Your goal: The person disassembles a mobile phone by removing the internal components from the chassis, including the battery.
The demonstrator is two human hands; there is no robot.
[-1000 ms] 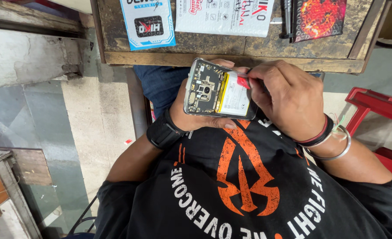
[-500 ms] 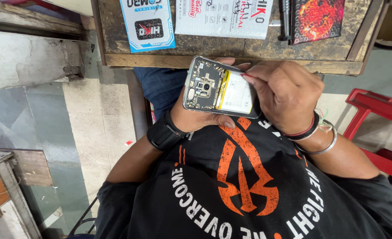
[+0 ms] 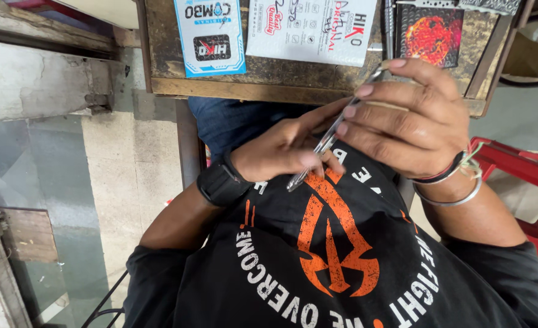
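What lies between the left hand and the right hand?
In the head view, a slim metal tool like tweezers; left hand and right hand both hold it.

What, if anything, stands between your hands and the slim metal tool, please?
Nothing visible does. The right hand pinches the slim metal tool near its upper end, and the left hand lies against its lower part, above the black shirt. Whether the left hand actually grips it is unclear.

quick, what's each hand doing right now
Left hand: curled shut, touching the tweezers; anything inside is hidden.
Right hand: shut on the tweezers.
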